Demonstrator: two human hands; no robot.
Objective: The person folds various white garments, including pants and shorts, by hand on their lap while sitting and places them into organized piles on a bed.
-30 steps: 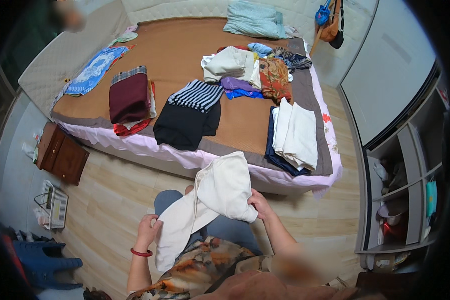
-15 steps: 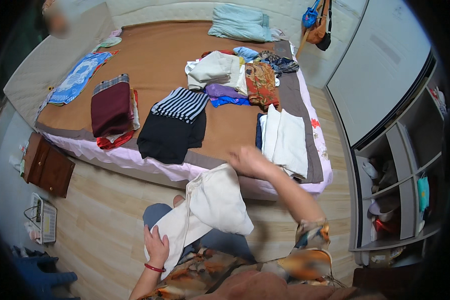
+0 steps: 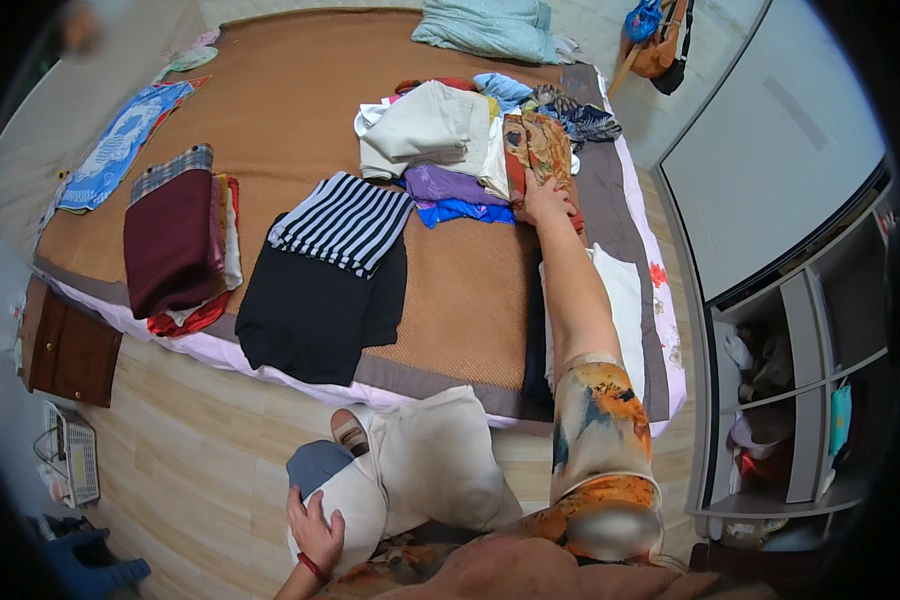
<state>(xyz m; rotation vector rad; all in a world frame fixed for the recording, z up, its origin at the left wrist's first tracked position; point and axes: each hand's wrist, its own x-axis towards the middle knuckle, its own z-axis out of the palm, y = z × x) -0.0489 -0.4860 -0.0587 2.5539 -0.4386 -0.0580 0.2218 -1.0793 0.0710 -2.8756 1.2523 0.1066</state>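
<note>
Orange patterned garment (image 3: 535,150) lies at the right edge of the loose clothes heap on the bed, draped lengthwise beside a purple piece (image 3: 440,183) and a cream folded top (image 3: 420,130). Right hand (image 3: 547,203) reaches out over the mat and rests on the garment's near end, fingers curled down onto the cloth; whether they have pinched it closed cannot be told from this angle.

Likely handling: thin, limp fabric, light, no stiffness. It should drag and bunch if pulled by one corner, and may tug neighbouring pieces along. The near hem under the fingers looks the easiest hold; a collar or shoulder seam would hang cleaner, but none is identifiable.

Left hand (image 3: 315,528) lies flat, fingers spread, pressing a cream garment (image 3: 425,470) down on the lap, not gripping it.

Around: striped top (image 3: 345,220) on a black garment (image 3: 315,305); maroon folded stack (image 3: 170,240) to the left; white folded pile (image 3: 625,300) partly behind the right forearm.

Hard to read: the orange garment's type and far end, buried in the heap; the shelf (image 3: 800,400) contents, distorted at the rim.
</note>
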